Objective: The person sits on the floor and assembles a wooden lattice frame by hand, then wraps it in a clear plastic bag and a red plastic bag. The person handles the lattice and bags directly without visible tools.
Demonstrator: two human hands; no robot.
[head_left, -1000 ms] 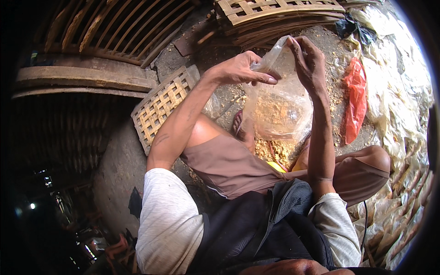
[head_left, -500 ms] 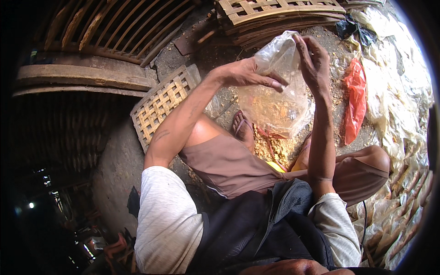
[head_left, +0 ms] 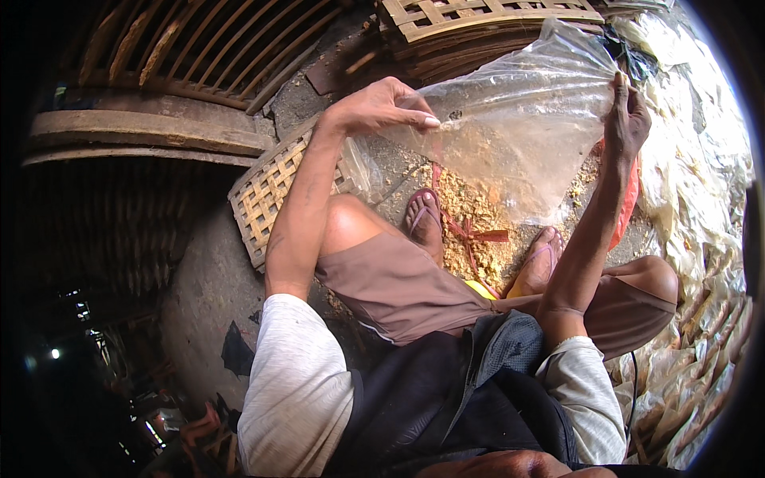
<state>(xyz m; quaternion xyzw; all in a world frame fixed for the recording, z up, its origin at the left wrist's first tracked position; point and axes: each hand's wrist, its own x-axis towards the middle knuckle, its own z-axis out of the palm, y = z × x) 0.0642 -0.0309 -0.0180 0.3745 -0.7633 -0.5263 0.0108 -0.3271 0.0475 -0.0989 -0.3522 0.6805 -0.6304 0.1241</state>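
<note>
A clear plastic bag (head_left: 518, 119) is stretched wide between my two hands, above the floor in front of me. My left hand (head_left: 382, 107) pinches its left edge between thumb and fingers. At the upper right corner, my right hand (head_left: 627, 115) grips the gathered plastic, pulling creases across the sheet. Beneath the bag lies a heap of yellowish crumbs (head_left: 470, 191) between my sandalled feet, partly seen through the plastic. A red plastic tie (head_left: 478, 234) rests on the crumbs, near the bag's lower edge.
A woven bamboo tray (head_left: 271, 187) lies left of my knee. More woven trays (head_left: 494, 20) are stacked at the far side. Many crumpled clear bags (head_left: 701, 183) spread along the right. A red plastic bag (head_left: 627, 209) is partly behind my right forearm. Wooden slats (head_left: 199, 48) stand upper left.
My hands have moved apart, the left one leftward and the right one rightward. The plastic bag, earlier bunched and hanging, is now spread out, and the red tie is in fuller view.
</note>
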